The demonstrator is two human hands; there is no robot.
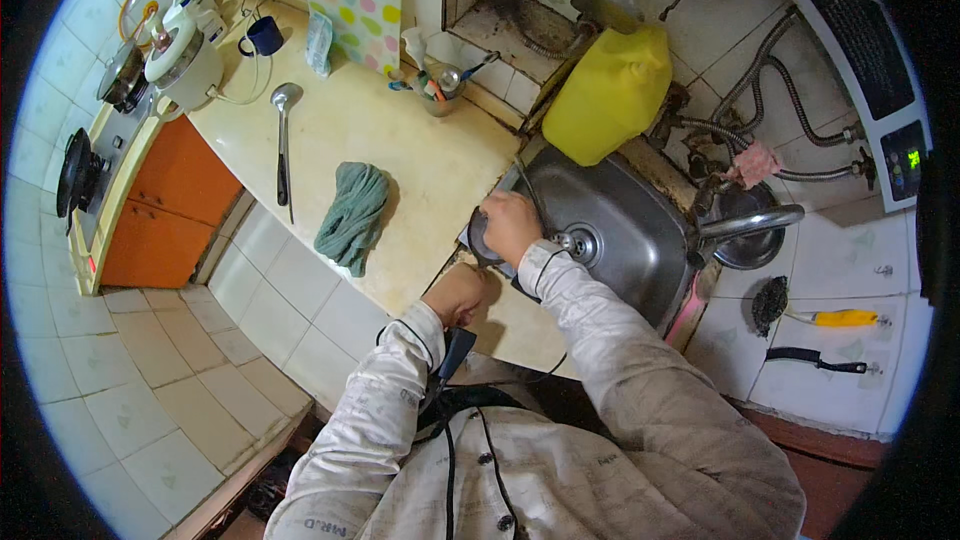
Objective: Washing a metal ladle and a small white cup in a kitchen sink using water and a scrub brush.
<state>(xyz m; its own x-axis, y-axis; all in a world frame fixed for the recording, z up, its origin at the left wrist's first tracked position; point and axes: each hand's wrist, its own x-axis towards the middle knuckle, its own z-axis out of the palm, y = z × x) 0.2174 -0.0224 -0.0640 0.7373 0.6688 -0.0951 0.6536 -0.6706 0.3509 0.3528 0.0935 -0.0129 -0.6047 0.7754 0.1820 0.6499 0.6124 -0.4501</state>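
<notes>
My right hand is at the left rim of the stainless steel sink, its fingers curled over a dark round object that is mostly covered. Just below it, over the counter edge, my left hand is bent inward with its fingers curled. Its fingertips are hidden, so what it grips does not show. A dark blue-black piece sits beneath the left wrist. On the counter, left of my hands, lies a bunched green cloth.
A steel ladle, a blue mug and a white electric pot stand farther left. A yellow jug leans over the sink's back corner. The faucet juts from the right, beside a hanging brush.
</notes>
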